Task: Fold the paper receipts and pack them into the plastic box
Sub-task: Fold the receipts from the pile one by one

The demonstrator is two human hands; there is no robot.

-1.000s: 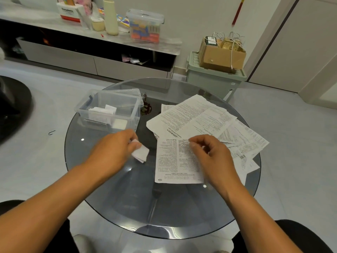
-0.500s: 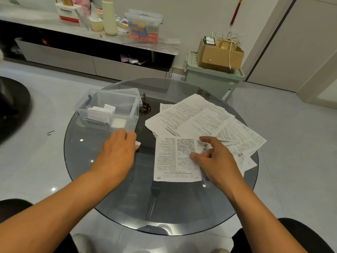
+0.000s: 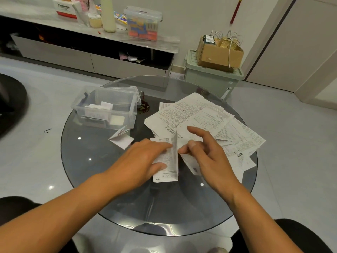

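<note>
On the round glass table (image 3: 94, 172) a printed receipt (image 3: 168, 167) lies in front of me, its right half lifted up along a lengthwise crease. My left hand (image 3: 144, 161) presses flat on its left half. My right hand (image 3: 206, 157) pinches the raised right edge between thumb and fingers. A small folded receipt (image 3: 121, 139) lies loose on the glass just in front of the clear plastic box (image 3: 107, 108), which stands open at the left and holds several folded papers. A pile of unfolded receipts (image 3: 206, 117) spreads to the right.
The box's lid (image 3: 135, 92) leans behind the box. A dark small object (image 3: 144, 107) lies between box and pile. Beyond the table stand a low cabinet with containers (image 3: 142, 22) and a green bin with a cardboard box (image 3: 218, 52).
My left hand let go of the small folded receipt beside the box and moved right onto the flat receipt. My right hand has lifted that receipt's right half over.
</note>
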